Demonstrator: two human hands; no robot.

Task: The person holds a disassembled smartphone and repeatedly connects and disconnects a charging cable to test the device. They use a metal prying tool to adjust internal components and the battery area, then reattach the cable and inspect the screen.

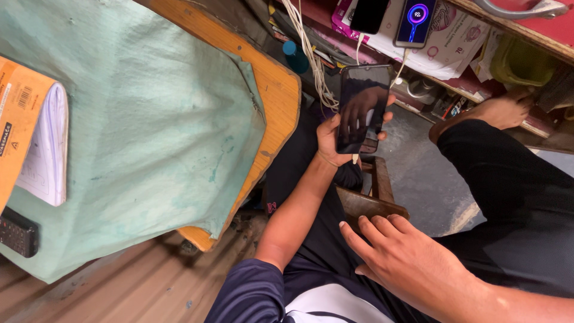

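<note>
Head view looks down on a seated person whose left hand holds a dark smartphone upright in front of the knees. The grip is a wrap: the thumb runs along the near long edge and the fingertips curl round the far edge, so the phone is pinched across its width. Its screen is black and mirrors the hand. A white cable trails down beside it from the shelf above, where two more phones lie, one with a lit screen; whether the cable is plugged into the held phone cannot be told.

The right hand lies flat on the dark trouser leg near the stomach, fingers spread and holding nothing, well apart from the phone.

To handle the phone well in this hold, I judge that the fingers should stay on the edges, not the glass, with the palm kept under the lower half so the weight does not tip forward. The free hand looks well placed to come up and steady the top or press the screen. The cable hanging near the upper edge could snag, so any turn of the phone wants to be slow.

At left stands a wooden bench under a green cloth, carrying an orange-covered notebook and a black remote at its corner.
</note>
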